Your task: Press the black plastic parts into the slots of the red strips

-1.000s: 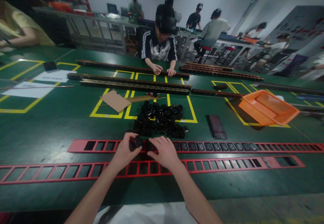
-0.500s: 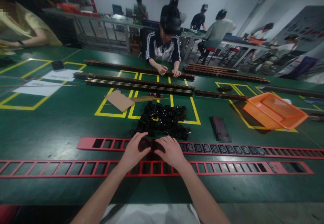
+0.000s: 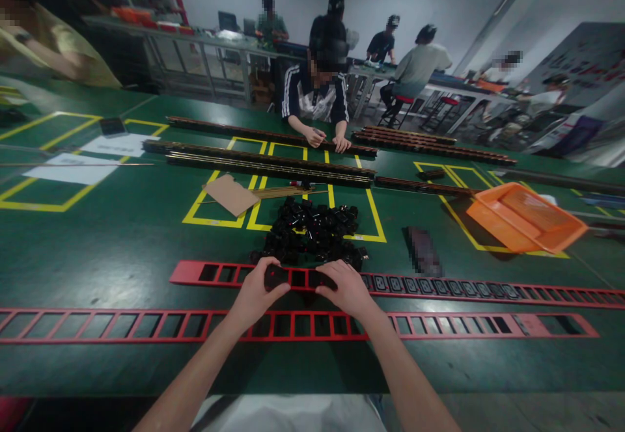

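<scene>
Between the thumb and fingers of my left hand (image 3: 256, 292) is a black socket module (image 3: 276, 278) with a small red spot, held over the upper red slotted strip (image 3: 190, 272). My right hand (image 3: 344, 287) grips that same strip farther right, its fingers curled over a dark piece in a slot; the fingertips partly hide it. Right of this hand, a row of black socket modules (image 3: 411, 285) fills the slots. Just beyond my hands lies a heap of loose black modules (image 3: 312, 227). Nearer me a second red slotted strip (image 3: 141, 326) runs parallel.
An orange bin (image 3: 525, 218) stands tilted at the right, with a dark, blurred-out flat object (image 3: 424, 251) left of it. Cardboard (image 3: 230, 195) and long dark rails (image 3: 268, 164) lie past the heap. Across the table a co-worker (image 3: 316, 97) handles another rail.
The upper red strip has slid right, and my right hand has moved right with it. My left hand stays nearly in place with the black module.
</scene>
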Demonstrator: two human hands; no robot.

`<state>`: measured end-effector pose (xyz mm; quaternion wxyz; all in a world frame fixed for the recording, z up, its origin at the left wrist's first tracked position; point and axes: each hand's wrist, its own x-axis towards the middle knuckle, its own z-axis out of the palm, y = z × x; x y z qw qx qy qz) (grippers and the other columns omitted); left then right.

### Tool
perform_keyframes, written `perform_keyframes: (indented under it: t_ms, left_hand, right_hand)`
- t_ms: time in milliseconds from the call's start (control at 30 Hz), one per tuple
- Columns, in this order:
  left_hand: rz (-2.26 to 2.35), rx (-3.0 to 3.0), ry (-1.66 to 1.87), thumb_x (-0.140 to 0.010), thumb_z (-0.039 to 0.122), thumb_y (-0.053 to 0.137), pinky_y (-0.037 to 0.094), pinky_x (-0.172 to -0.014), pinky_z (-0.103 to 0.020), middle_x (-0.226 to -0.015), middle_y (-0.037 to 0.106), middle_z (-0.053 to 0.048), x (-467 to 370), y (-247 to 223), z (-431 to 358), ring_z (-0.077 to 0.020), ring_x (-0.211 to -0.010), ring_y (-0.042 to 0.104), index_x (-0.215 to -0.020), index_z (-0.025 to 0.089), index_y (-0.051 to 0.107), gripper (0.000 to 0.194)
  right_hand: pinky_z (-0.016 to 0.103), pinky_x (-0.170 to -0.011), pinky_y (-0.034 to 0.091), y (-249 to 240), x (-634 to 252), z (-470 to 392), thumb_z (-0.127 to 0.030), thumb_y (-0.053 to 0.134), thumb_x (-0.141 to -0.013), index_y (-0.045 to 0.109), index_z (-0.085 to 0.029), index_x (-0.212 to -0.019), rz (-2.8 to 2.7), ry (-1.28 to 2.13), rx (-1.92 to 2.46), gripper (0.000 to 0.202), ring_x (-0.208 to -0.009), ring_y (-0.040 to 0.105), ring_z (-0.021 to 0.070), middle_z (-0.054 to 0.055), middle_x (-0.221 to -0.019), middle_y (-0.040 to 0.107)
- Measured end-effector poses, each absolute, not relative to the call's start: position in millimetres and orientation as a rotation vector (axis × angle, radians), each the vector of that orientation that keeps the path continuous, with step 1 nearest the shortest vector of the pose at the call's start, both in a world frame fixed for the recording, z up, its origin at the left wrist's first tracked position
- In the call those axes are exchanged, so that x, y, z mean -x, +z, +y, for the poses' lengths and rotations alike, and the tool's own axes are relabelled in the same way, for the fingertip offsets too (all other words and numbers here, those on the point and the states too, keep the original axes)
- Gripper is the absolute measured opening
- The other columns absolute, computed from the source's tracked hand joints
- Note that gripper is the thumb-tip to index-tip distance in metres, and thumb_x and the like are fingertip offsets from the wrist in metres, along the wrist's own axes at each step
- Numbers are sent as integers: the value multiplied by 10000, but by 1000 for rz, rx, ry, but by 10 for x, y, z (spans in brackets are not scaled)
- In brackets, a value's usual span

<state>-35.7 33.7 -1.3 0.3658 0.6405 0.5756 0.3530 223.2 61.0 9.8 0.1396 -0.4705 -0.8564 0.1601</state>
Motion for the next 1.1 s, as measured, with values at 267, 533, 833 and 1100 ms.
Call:
perform_keyframes:
  t_ms: [267,533,833,1100]
  left_hand:
    - [1446,-1689,876,-810,326,654,485,-701,-299,-931,579,3,350,13,326,-162,-771,585,-1131,227,484,376]
    - [1277,-1731,970,-863,230,535,507,-863,-348,-1146,572,-65,172,126,346,-206,-1011,602,-1242,218,439,391]
    - [1261,-1866,1052,-823,131,551,430,-1052,-414,-1236,545,-84,-17,-86,472,-214,-1167,553,-1323,216,404,528]
    - [1348,-2037,914,-735,82,610,528,-929,-406,-1173,509,-80,-26,-100,421,-240,-1045,595,-1250,235,485,551]
  right_hand:
    - [420,-926,478,112,-2366,667,-327,741,-817,627,-224,-1174,-2446,453,1318,389,-1040,585,234,63,-1111,673]
    - [411,-955,470,170,-2260,582,-261,666,-853,608,-212,-1171,-2267,470,1293,327,-1080,583,226,78,-1155,657]
    - [398,-893,441,119,-1862,423,-307,649,-885,605,-211,-1151,-2144,457,1258,286,-1041,576,237,83,-1119,664]
    - [433,-932,404,84,-1849,417,-473,728,-805,593,-201,-1105,-2228,425,1184,427,-1024,566,254,91,-1094,658]
